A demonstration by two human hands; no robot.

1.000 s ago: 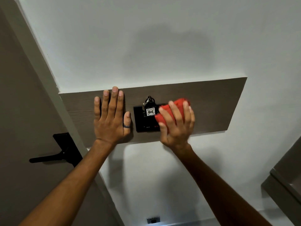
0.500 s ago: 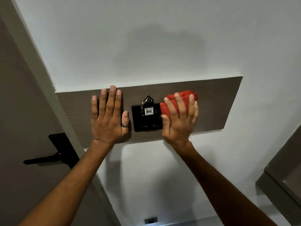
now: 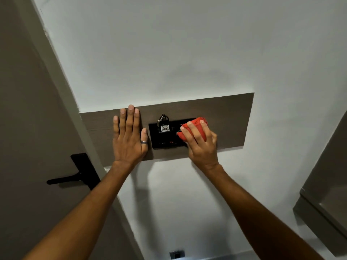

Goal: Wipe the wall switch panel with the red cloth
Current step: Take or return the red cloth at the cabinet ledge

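Note:
A black switch panel (image 3: 165,141) sits in a dark wooden strip (image 3: 229,119) on the white wall. A key tag (image 3: 165,128) reading 406 hangs from a ring at the panel's top. My right hand (image 3: 201,145) presses a bunched red cloth (image 3: 197,126) against the panel's right end and covers that part of it. My left hand (image 3: 129,139) lies flat on the wooden strip just left of the panel, fingers spread upward, with a ring on the thumb.
At the left is a grey door (image 3: 28,128) with a black lever handle (image 3: 75,175). A grey cabinet edge (image 3: 323,203) juts in at the right. A wall socket (image 3: 177,254) sits low on the wall below the panel.
My right hand has moved the red cloth left and slightly down, from the strip beside the panel onto its right end. My left hand has stayed flat in place.

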